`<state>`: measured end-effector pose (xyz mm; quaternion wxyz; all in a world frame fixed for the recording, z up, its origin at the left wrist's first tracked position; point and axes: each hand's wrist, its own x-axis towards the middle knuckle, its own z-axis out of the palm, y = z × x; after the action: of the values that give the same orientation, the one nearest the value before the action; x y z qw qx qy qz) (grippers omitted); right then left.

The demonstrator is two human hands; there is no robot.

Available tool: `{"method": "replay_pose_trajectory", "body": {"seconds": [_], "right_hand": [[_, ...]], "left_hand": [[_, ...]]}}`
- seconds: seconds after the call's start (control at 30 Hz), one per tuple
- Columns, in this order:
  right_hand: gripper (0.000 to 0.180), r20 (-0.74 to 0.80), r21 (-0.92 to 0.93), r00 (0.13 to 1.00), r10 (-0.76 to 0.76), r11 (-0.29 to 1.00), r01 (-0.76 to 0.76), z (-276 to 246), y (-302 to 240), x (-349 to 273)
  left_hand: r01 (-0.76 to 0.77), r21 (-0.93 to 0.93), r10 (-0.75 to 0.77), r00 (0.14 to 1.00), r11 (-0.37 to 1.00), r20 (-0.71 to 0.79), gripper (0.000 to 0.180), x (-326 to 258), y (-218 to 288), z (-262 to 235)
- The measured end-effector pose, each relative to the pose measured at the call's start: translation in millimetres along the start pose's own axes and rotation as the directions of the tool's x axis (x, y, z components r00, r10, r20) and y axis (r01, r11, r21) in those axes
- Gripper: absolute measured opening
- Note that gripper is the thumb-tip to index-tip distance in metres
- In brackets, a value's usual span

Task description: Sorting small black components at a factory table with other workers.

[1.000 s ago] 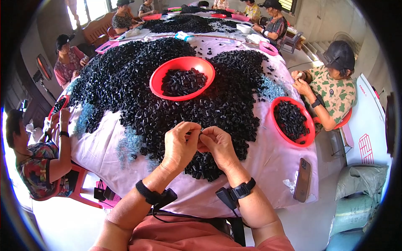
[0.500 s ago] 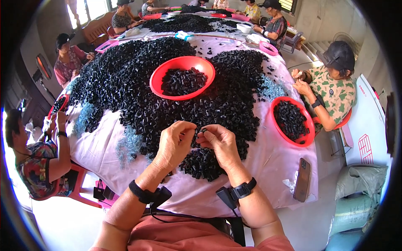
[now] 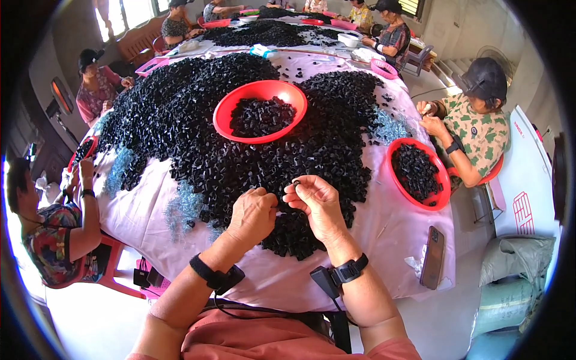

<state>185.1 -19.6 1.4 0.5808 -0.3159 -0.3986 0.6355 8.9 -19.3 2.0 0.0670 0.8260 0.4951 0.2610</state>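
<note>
Small black parts (image 3: 204,126) heaped on the surface: look like moulded plastic, mostly matt with a faint sheen. Surface cover (image 3: 384,231): pale pink cloth, soft, creased at the hanging edge. Red bowl (image 3: 260,111): smooth glossy plastic; second red bowl (image 3: 418,174) same finish. Silvery-blue bits (image 3: 186,207): thin, shiny, metal-looking. Wrist straps (image 3: 211,276): matt black. Phone (image 3: 433,257): dark, glossy. Right hand (image 3: 315,201) pinches one matt black piece (image 3: 296,182).

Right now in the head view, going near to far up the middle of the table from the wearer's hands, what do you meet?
Right hand pinching a small black ring piece → heap of small black tube-shaped plastic pieces → round red plastic basin holding more black pieces → far table's black heap.
</note>
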Motion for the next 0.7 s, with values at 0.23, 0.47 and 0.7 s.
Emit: {"method": "replay_pose_trajectory", "body": {"seconds": [0.23, 0.47, 0.7], "right_hand": [[0.014, 0.017, -0.038, 1.0, 0.013, 0.999, -0.012, 1.2, -1.0, -0.5], [0.014, 0.016, -0.075, 1.0, 0.007, 0.997, -0.006, 1.1, -0.1, -1.5], [0.013, 0.051, -0.165, 0.999, 0.009, 0.986, -0.001, 3.0, -2.9, -2.5]], "left_hand": [[-0.045, 0.01, 0.044, 0.997, 0.999, 0.07, 0.011, -3.9, -8.3, -3.6], [-0.102, 0.013, 0.101, 0.995, 0.995, 0.024, 0.011, -0.5, -7.2, -0.3], [-0.008, -0.214, -0.018, 0.992, 0.977, -0.122, 0.01, 7.9, 10.6, -33.2]]}}
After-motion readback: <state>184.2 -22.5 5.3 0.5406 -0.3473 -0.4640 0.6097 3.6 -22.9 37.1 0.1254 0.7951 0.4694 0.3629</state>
